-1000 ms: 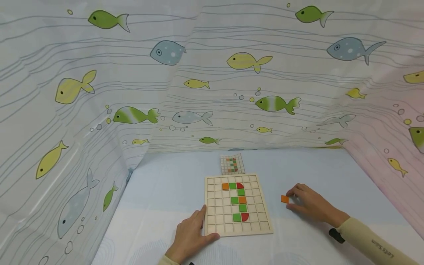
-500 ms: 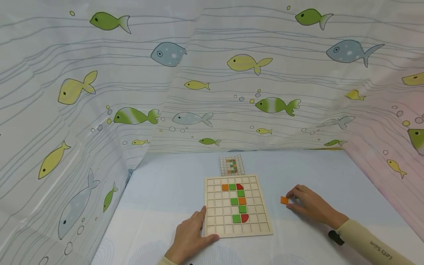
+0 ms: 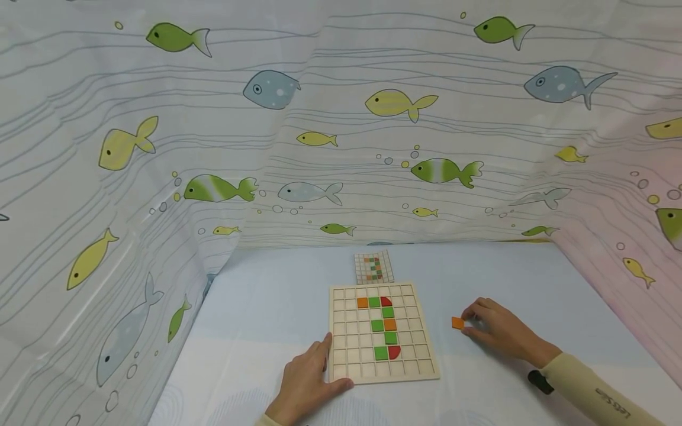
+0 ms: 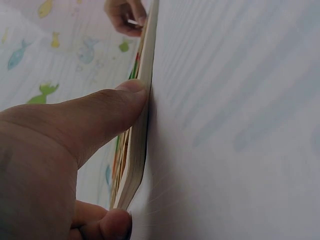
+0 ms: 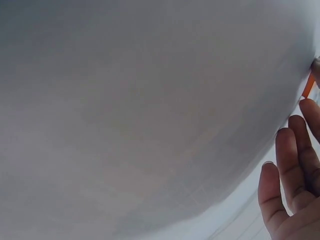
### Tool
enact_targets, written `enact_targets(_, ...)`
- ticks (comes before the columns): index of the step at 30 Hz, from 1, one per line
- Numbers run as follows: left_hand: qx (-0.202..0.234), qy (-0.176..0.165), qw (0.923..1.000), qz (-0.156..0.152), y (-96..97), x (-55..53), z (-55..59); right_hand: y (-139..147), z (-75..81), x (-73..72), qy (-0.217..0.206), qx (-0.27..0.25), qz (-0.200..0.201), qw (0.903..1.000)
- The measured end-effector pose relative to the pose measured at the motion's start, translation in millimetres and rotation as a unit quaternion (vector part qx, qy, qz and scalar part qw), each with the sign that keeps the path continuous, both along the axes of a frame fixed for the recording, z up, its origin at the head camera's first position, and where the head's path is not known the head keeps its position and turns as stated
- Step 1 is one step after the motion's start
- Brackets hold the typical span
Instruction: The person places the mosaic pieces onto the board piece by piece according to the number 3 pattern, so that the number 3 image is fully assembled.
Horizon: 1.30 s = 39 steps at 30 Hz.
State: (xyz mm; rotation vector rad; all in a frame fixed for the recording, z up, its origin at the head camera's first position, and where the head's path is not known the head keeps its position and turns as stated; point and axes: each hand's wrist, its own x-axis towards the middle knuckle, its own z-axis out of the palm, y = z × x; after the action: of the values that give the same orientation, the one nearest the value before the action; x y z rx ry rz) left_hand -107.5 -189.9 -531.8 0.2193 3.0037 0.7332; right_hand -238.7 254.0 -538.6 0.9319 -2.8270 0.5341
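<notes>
My left hand (image 3: 305, 381) is at the near left corner of a wooden grid board (image 3: 351, 355). Its extended thumb lies against the near edge, and a straight forefinger touches the left side. In the left wrist view the thumb presses the board's edge (image 4: 142, 135). Off to the board's right, my right hand (image 3: 498, 328) pinches an orange square tile (image 3: 457, 322) between thumb and forefinger, low over the table. The right wrist view catches only a sliver of orange tile (image 5: 308, 85) at the fingertips. Green, orange and red tiles sit in the board's cells, among them a green tile (image 3: 391, 338).
Behind the board lies a card (image 3: 374, 267) printed with a grid and coloured squares. A pale blue and white cloth (image 3: 256, 319) covers the table. Fish-patterned sheeting (image 3: 362, 177) rises at the back and along both sides.
The head view has tilted slightly, so everything sits a little lower. Both hands hold nearly the same position, and the tiles on the board are unchanged.
</notes>
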Motion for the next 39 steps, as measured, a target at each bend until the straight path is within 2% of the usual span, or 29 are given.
enact_targets(13, 0.000, 0.008, 1.0000, 0.004, -0.9, 0.0, -1.7, -1.5, 0.9, -2.0, 0.004, 0.001, 0.005, 1.0000)
enact_targets(25, 0.005, -0.001, 1.0000, 0.008, 1.1, 2.3, -2.2, -3.6, 0.4, -1.1, 0.019, 0.003, 0.010, 0.9998)
enact_targets(33, -0.001, 0.004, 1.0000, 0.007, 0.5, 0.6, -2.3, -3.9, 1.4, -3.2, 0.019, 0.019, 0.010, 0.9996)
enact_targets(39, -0.002, 0.008, 0.9999, 0.006, -0.1, -0.6, -2.5, -3.5, 1.9, -4.6, 0.024, 0.011, 0.021, 0.9994)
